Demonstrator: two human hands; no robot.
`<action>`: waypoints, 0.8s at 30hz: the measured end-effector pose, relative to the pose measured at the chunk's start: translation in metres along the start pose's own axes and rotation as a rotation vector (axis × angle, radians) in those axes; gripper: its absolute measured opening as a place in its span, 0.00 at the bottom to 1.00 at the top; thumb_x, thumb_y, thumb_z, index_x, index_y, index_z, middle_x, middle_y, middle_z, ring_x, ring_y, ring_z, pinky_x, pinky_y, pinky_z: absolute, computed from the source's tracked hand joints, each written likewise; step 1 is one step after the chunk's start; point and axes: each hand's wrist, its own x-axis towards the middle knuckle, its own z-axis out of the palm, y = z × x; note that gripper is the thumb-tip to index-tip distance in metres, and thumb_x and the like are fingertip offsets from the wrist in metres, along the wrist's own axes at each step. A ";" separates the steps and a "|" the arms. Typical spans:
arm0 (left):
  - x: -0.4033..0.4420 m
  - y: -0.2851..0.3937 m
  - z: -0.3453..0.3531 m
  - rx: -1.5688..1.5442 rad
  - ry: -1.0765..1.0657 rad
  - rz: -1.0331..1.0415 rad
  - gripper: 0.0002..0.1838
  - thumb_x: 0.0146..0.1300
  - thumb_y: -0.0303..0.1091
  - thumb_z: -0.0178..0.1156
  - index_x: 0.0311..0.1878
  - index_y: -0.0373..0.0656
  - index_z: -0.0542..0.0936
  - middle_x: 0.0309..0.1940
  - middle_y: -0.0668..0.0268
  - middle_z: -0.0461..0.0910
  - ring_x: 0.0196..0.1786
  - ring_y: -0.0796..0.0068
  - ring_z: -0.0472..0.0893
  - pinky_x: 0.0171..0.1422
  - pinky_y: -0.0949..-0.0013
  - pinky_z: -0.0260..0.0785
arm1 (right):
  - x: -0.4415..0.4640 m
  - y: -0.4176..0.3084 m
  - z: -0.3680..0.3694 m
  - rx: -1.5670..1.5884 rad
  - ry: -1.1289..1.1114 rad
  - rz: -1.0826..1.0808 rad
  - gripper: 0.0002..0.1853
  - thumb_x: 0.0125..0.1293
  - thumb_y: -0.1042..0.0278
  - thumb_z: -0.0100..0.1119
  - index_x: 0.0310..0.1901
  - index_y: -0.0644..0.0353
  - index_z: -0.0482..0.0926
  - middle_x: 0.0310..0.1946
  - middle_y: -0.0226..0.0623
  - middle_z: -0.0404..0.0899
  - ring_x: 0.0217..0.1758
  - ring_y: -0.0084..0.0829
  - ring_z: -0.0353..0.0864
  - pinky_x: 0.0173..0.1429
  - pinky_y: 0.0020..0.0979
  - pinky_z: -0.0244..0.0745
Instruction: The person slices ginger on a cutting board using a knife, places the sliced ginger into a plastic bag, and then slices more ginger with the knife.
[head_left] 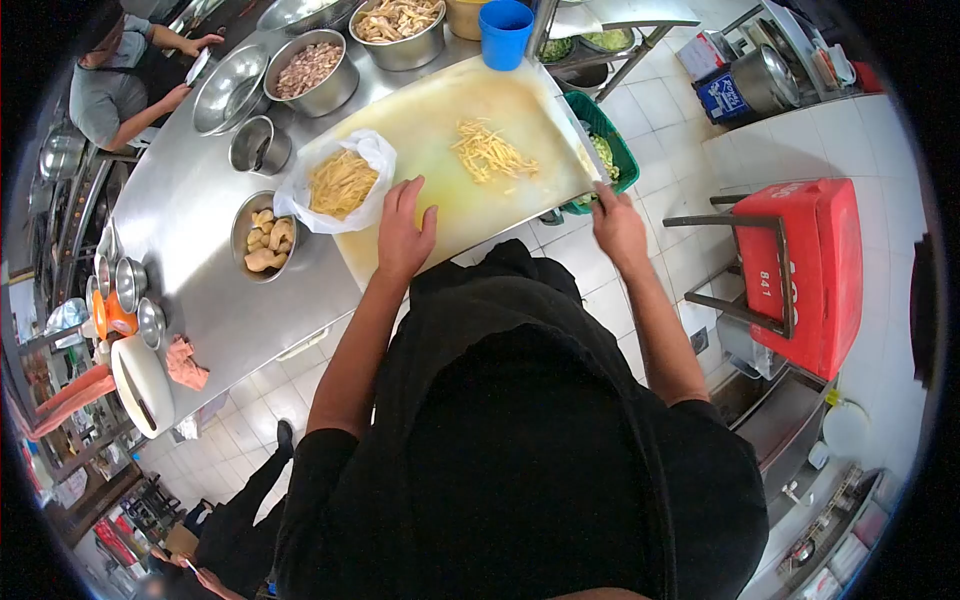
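Observation:
My left hand [405, 230] rests at the near-left part of the cutting board [440, 110], fingers apart and holding nothing. Just left of it sits a white plastic bag [373, 150] with its mouth spread, full of pale yellow strips [340, 184] that look like ginger. A smaller heap of cut strips [492, 152] lies at the board's middle right. At the board's right edge, my right hand [620, 232] is closed around the handle of what looks like a knife [586, 148], its blade seen nearly edge-on. Peeled ginger pieces [268, 240] fill a steel bowl [240, 255] left of the bag.
Steel bowls of chopped meat [308, 70] and pale pieces [397, 18] stand at the back, beside a blue cup [506, 35]. Beyond the board's right edge is a green basket [618, 150]. A red box [808, 270] stands right. A person [115, 75] works across the table.

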 end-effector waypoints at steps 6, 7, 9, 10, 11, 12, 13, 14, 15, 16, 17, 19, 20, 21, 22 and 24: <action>0.020 0.010 0.022 -0.001 -0.006 0.040 0.32 0.66 0.31 0.69 0.73 0.41 0.73 0.67 0.44 0.72 0.71 0.42 0.72 0.76 0.49 0.67 | -0.013 -0.041 -0.004 0.105 -0.119 -0.167 0.20 0.73 0.59 0.61 0.66 0.44 0.81 0.48 0.57 0.83 0.48 0.58 0.88 0.52 0.55 0.84; 0.021 0.008 0.024 0.001 0.002 0.046 0.32 0.66 0.31 0.69 0.73 0.40 0.73 0.67 0.44 0.72 0.71 0.42 0.72 0.77 0.49 0.66 | -0.003 -0.043 -0.008 0.072 -0.103 -0.159 0.20 0.73 0.59 0.61 0.66 0.44 0.82 0.48 0.57 0.83 0.47 0.58 0.88 0.52 0.54 0.84; 0.023 0.004 0.028 0.000 0.021 0.067 0.32 0.66 0.32 0.70 0.73 0.40 0.72 0.67 0.44 0.72 0.71 0.42 0.72 0.77 0.49 0.66 | 0.029 -0.042 -0.009 0.008 -0.074 -0.133 0.20 0.73 0.59 0.61 0.65 0.43 0.82 0.47 0.57 0.83 0.47 0.57 0.88 0.52 0.54 0.84; 0.025 0.002 0.030 -0.002 0.028 0.080 0.33 0.66 0.33 0.70 0.72 0.39 0.72 0.67 0.44 0.72 0.71 0.41 0.72 0.77 0.48 0.66 | 0.045 -0.039 -0.003 -0.006 -0.065 -0.158 0.20 0.73 0.59 0.60 0.65 0.43 0.82 0.47 0.56 0.83 0.47 0.57 0.88 0.51 0.54 0.84; 0.028 -0.001 0.032 0.001 0.032 0.078 0.33 0.66 0.33 0.70 0.72 0.39 0.72 0.67 0.43 0.72 0.71 0.41 0.72 0.77 0.48 0.66 | 0.063 -0.034 0.003 -0.022 -0.053 -0.184 0.20 0.73 0.59 0.60 0.65 0.43 0.82 0.47 0.56 0.83 0.46 0.57 0.88 0.51 0.54 0.84; 0.031 -0.004 0.033 0.002 0.037 0.074 0.33 0.66 0.34 0.70 0.72 0.38 0.72 0.67 0.43 0.72 0.71 0.41 0.72 0.77 0.48 0.66 | 0.068 -0.034 0.003 -0.040 -0.044 -0.210 0.20 0.73 0.59 0.59 0.65 0.42 0.82 0.47 0.56 0.83 0.46 0.56 0.88 0.51 0.53 0.84; 0.033 -0.006 0.034 0.004 0.041 0.067 0.33 0.66 0.34 0.70 0.72 0.38 0.72 0.67 0.43 0.72 0.71 0.40 0.72 0.77 0.48 0.66 | 0.065 -0.032 0.004 -0.048 -0.069 -0.235 0.20 0.74 0.59 0.59 0.65 0.42 0.82 0.47 0.56 0.83 0.46 0.56 0.89 0.51 0.53 0.84; 0.036 -0.010 0.035 0.007 0.050 0.072 0.33 0.66 0.35 0.70 0.72 0.38 0.72 0.67 0.43 0.72 0.71 0.40 0.72 0.77 0.48 0.66 | 0.064 -0.031 0.005 -0.056 -0.092 -0.263 0.20 0.74 0.59 0.58 0.65 0.42 0.82 0.47 0.55 0.83 0.46 0.56 0.89 0.51 0.53 0.84; 0.040 -0.012 0.035 0.010 0.061 0.076 0.33 0.66 0.36 0.70 0.72 0.38 0.72 0.68 0.43 0.72 0.71 0.40 0.72 0.77 0.48 0.66 | 0.062 -0.034 0.003 -0.064 -0.115 -0.295 0.20 0.74 0.59 0.58 0.65 0.42 0.83 0.47 0.55 0.83 0.47 0.55 0.89 0.51 0.53 0.84; 0.043 -0.013 0.035 0.014 0.073 0.075 0.33 0.66 0.36 0.70 0.72 0.37 0.72 0.68 0.43 0.73 0.71 0.40 0.72 0.77 0.48 0.66 | 0.051 -0.038 -0.004 -0.073 -0.167 -0.295 0.19 0.74 0.59 0.58 0.65 0.41 0.83 0.48 0.55 0.83 0.46 0.55 0.89 0.50 0.53 0.84; 0.046 -0.015 0.036 0.021 0.081 0.079 0.33 0.67 0.37 0.70 0.72 0.37 0.72 0.68 0.42 0.73 0.72 0.40 0.71 0.78 0.48 0.66 | 0.039 -0.041 -0.012 -0.050 -0.194 -0.288 0.20 0.74 0.60 0.59 0.66 0.42 0.82 0.46 0.55 0.83 0.47 0.56 0.88 0.50 0.53 0.84; 0.051 -0.017 0.037 0.035 0.098 0.081 0.33 0.67 0.38 0.70 0.72 0.37 0.72 0.69 0.42 0.73 0.72 0.40 0.71 0.78 0.48 0.65 | 0.012 -0.041 -0.024 -0.005 -0.253 -0.275 0.22 0.72 0.62 0.62 0.67 0.43 0.82 0.44 0.54 0.84 0.47 0.57 0.87 0.50 0.54 0.84; 0.055 -0.018 0.038 0.030 0.081 0.067 0.34 0.68 0.39 0.70 0.73 0.37 0.71 0.70 0.42 0.72 0.73 0.40 0.71 0.79 0.48 0.65 | 0.002 -0.030 -0.017 0.129 -0.165 -0.331 0.24 0.73 0.64 0.63 0.69 0.43 0.80 0.41 0.51 0.84 0.43 0.53 0.88 0.46 0.52 0.84; 0.058 -0.016 0.036 0.025 0.062 0.052 0.34 0.69 0.39 0.69 0.73 0.37 0.71 0.71 0.42 0.71 0.74 0.40 0.70 0.79 0.48 0.64 | -0.010 -0.012 -0.003 0.264 -0.078 -0.384 0.26 0.73 0.66 0.64 0.72 0.43 0.78 0.38 0.48 0.84 0.39 0.49 0.88 0.43 0.49 0.84; 0.060 -0.015 0.037 0.019 0.043 0.037 0.34 0.69 0.40 0.69 0.74 0.37 0.70 0.72 0.42 0.70 0.75 0.41 0.70 0.80 0.48 0.64 | -0.021 0.000 0.003 0.399 0.010 -0.432 0.28 0.73 0.67 0.64 0.74 0.43 0.77 0.34 0.44 0.83 0.36 0.45 0.88 0.40 0.46 0.84; 0.068 -0.021 0.044 0.020 0.022 0.050 0.35 0.69 0.42 0.69 0.74 0.37 0.70 0.72 0.43 0.69 0.75 0.40 0.69 0.80 0.48 0.64 | -0.046 0.008 -0.005 0.718 -0.273 0.035 0.32 0.75 0.70 0.64 0.78 0.43 0.72 0.30 0.36 0.79 0.29 0.33 0.83 0.34 0.38 0.80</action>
